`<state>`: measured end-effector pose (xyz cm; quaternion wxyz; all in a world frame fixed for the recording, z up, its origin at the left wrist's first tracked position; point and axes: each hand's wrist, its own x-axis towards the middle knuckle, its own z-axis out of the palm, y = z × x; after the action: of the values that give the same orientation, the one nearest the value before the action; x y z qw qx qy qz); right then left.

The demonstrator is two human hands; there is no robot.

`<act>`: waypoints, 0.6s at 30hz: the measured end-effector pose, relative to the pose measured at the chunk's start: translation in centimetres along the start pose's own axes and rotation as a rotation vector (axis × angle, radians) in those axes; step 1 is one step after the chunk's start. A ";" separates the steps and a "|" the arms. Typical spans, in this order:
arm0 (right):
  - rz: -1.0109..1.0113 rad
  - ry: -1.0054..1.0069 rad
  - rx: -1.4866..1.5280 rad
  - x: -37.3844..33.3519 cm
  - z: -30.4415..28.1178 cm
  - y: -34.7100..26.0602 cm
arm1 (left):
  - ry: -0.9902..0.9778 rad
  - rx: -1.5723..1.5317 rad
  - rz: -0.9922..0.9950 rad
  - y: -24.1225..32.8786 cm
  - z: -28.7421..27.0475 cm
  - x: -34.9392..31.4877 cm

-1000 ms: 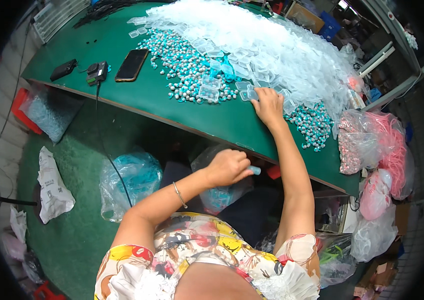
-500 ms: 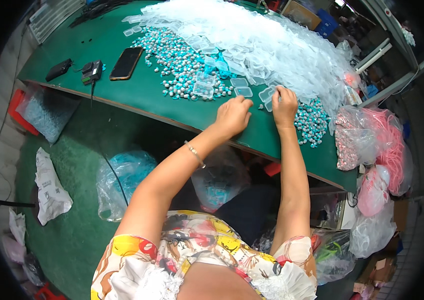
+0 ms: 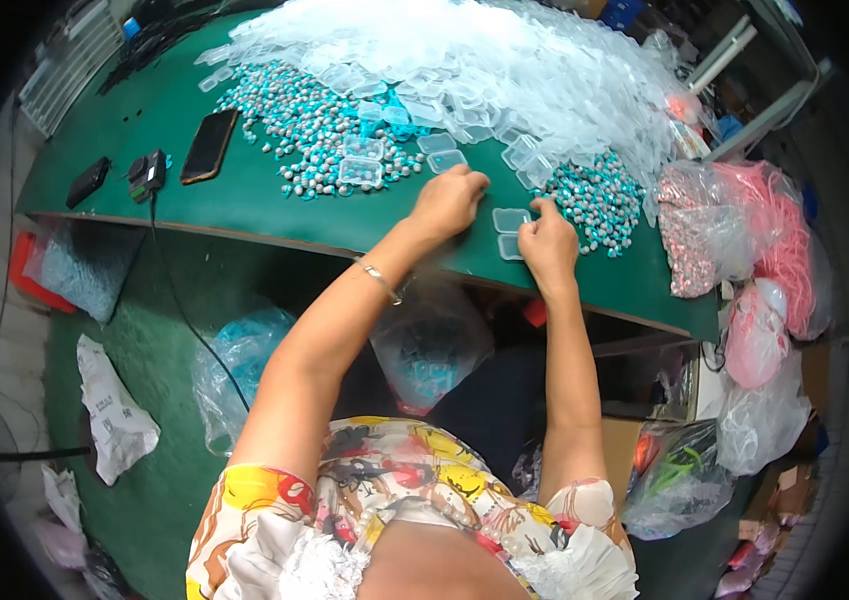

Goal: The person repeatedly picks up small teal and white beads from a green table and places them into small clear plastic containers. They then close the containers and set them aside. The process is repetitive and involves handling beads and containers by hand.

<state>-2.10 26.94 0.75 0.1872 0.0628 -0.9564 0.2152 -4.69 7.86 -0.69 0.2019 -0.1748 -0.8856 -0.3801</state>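
Observation:
An open clear plastic case [image 3: 511, 221], its two halves spread flat, lies near the table's front edge. My right hand [image 3: 551, 250] is closed at its right side, thumb and finger on its edge. My left hand [image 3: 451, 203] is closed with the fingertips pinched together, just below another open clear case [image 3: 443, 160]; whatever the fingers hold is hidden. Left of that hand spreads a heap of small grey-and-blue pieces [image 3: 315, 140], with an open clear case [image 3: 361, 172] on it. More such pieces [image 3: 600, 200] lie beyond my right hand.
A big mound of clear cases [image 3: 505, 65] covers the back of the green table [image 3: 275, 215]. At the left are a phone [image 3: 209, 146] and a small black device [image 3: 148, 175] with a hanging cable. Bags of pink items [image 3: 780, 240] crowd the right end.
My right hand has come nearer to the table's front edge with a clear case. My left hand stays pinched near the open case. The whole view has shifted slightly.

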 end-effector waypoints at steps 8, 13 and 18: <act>-0.014 -0.025 0.137 -1.6 -0.5 -3.2 | -0.092 -0.601 -0.464 -0.2 -4.3 -3.1; -0.012 0.218 -0.035 -1.8 -3.1 2.6 | -0.050 -0.692 -0.419 -0.1 -4.5 -5.1; 0.045 0.210 -0.224 -2.7 -3.7 6.7 | -0.064 -0.594 -0.348 1.5 -3.8 -6.3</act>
<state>0.28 34.66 0.22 0.2870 -0.0027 -0.9508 0.1168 2.28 5.06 -0.47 0.0464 -0.0842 -0.7585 -0.6445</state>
